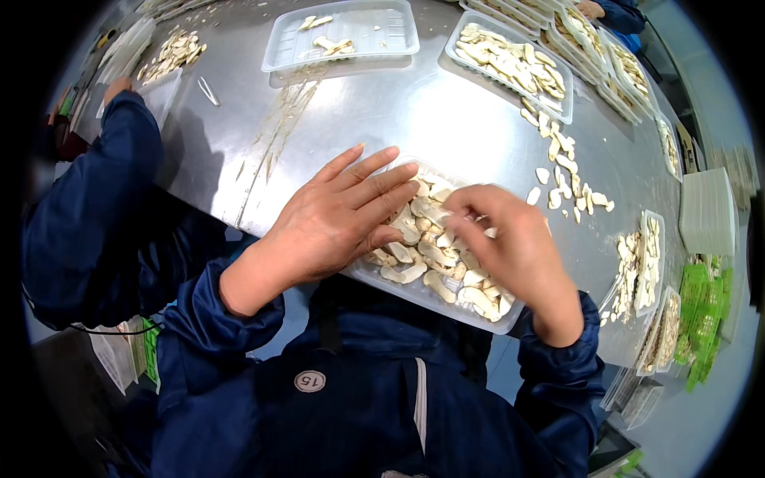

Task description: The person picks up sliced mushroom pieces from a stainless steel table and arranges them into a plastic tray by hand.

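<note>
A clear plastic tray (382, 276) filled with pale sliced mushrooms (439, 254) sits at the table's near edge, right before me. My left hand (352, 209) is spread flat, palm down, over the tray's left side, with its fingers apart. Over the tray's right half, my right hand (508, 239) is blurred, with thumb and index finger curled towards each other by the slices. A pale slice shows at those fingertips, but whether they grip it is unclear. The left hand hides part of the tray's left rim.
Beyond lie a nearly bare tray (281, 45), a filled tray (514, 66), loose slices (565, 161) and tweezers (208, 91). Stacked filled trays (615, 66) and a white tray stack (707, 209) line the right. A co-worker's sleeve (128, 137) reaches in from the left.
</note>
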A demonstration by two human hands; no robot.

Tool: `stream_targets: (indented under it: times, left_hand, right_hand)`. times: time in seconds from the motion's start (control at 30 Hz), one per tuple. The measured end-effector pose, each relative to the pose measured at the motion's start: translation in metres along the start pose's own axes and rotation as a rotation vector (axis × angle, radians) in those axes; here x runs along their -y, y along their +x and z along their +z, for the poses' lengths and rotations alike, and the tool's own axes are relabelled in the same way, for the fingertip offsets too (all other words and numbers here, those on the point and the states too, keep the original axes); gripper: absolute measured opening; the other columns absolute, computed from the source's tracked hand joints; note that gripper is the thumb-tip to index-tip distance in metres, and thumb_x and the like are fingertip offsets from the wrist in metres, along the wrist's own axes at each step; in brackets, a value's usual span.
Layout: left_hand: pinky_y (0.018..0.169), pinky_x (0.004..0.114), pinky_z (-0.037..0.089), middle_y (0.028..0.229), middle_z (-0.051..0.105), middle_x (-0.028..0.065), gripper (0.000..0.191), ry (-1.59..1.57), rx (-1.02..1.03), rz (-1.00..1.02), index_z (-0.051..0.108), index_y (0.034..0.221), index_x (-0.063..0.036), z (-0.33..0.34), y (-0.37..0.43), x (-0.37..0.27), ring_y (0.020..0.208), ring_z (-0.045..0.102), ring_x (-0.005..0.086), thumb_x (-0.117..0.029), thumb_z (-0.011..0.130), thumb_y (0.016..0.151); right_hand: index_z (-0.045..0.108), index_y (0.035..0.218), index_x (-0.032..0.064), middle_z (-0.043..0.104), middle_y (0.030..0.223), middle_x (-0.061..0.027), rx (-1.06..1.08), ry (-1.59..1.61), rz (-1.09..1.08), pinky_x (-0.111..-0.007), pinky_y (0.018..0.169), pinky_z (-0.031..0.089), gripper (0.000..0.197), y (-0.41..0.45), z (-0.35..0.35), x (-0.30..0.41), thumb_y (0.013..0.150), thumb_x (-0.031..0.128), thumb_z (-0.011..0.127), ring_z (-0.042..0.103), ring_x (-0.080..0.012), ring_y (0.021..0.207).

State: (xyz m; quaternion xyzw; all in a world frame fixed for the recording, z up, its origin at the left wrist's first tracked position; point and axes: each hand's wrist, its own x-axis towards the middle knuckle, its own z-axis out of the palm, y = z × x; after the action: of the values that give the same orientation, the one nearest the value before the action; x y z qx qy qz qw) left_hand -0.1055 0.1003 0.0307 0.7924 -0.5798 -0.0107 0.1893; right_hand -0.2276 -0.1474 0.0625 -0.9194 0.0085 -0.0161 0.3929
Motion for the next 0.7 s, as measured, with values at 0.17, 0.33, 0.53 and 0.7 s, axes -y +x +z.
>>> stream_targets:
  times: [0.17, 0.33, 0.53, 0.7]
  left_hand:
    - [0.132, 0.055, 0.034, 0.168, 0.053, 0.0080, 0.073, -0.052, 0.014, 0.035, 0.059, 0.157, -0.0100, 0.004, -0.004, -0.008, 0.159, 0.044, 0.0334, -0.034, 0.079, 0.092]
    - [0.132, 0.055, 0.033, 0.169, 0.051, 0.0077, 0.074, -0.070, 0.058, 0.023, 0.058, 0.159, -0.0138, 0.005, -0.012, -0.014, 0.160, 0.043, 0.0333, -0.041, 0.077, 0.093]
    - [0.134, 0.055, 0.029, 0.172, 0.048, 0.0065, 0.076, -0.034, 0.136, 0.011, 0.056, 0.162, -0.0176, 0.010, -0.011, -0.016, 0.163, 0.038, 0.0313, -0.043, 0.076, 0.093]
    - [0.135, 0.055, 0.027, 0.173, 0.046, 0.0054, 0.078, -0.009, 0.161, -0.007, 0.055, 0.162, -0.0172, 0.003, -0.009, -0.017, 0.165, 0.035, 0.0296, -0.045, 0.076, 0.093]
  right_hand:
    - [0.077, 0.111, 0.0095, 0.075, 0.100, -0.0099, -0.195, -0.302, -0.181, -0.043, 0.076, 0.059, 0.015, -0.006, 0.015, 0.000, 0.097, 0.017, 0.077, 0.073, -0.0323, 0.090]
    - [0.077, 0.107, 0.0124, 0.070, 0.093, -0.0057, -0.093, -0.347, -0.161, -0.042, 0.071, 0.058, 0.016, -0.020, 0.018, 0.000, 0.093, 0.020, 0.080, 0.072, -0.0284, 0.088]
    - [0.076, 0.103, 0.0112, 0.069, 0.091, -0.0061, -0.097, -0.385, -0.189, -0.043, 0.072, 0.058, 0.015, -0.022, 0.022, -0.004, 0.094, 0.022, 0.080, 0.072, -0.0287, 0.088]
    - [0.079, 0.105, 0.0120, 0.076, 0.098, -0.0070, -0.214, -0.341, -0.015, -0.040, 0.074, 0.059, 0.009, -0.017, -0.013, -0.028, 0.097, 0.017, 0.077, 0.075, -0.0294, 0.087]
